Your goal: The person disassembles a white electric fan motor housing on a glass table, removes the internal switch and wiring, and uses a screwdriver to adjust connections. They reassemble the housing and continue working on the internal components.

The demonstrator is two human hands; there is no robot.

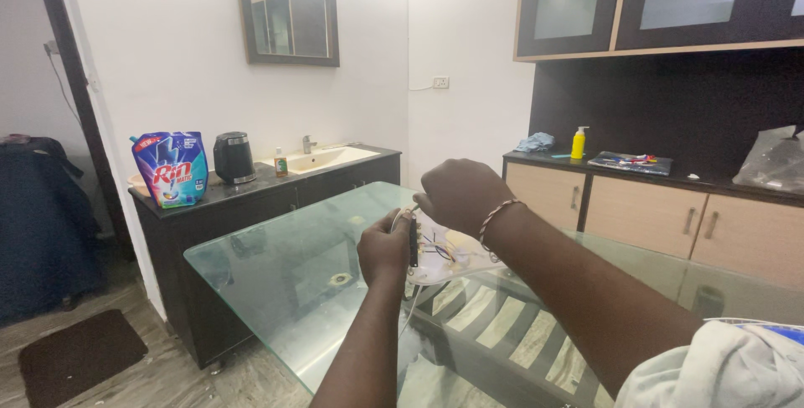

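Note:
My left hand (383, 249) is closed around the edge of a white plastic device (444, 261) with small coloured wires showing inside it, held just above a glass table (276, 278). A white cord hangs down from the device. My right hand (459, 194) is above the device, fingers pinched on a thin tool or wire end that points down at it; a braided band is around that wrist. What exactly the right fingers pinch is too small to tell.
A dark counter (251, 190) with a sink stands behind the table, bearing a blue detergent pouch (172, 167), a black kettle (234, 157) and a small bottle. To the right, wooden cabinets (653, 207) carry a yellow bottle (578, 142), a cloth and a plastic bag. A mat (79, 353) lies on the floor.

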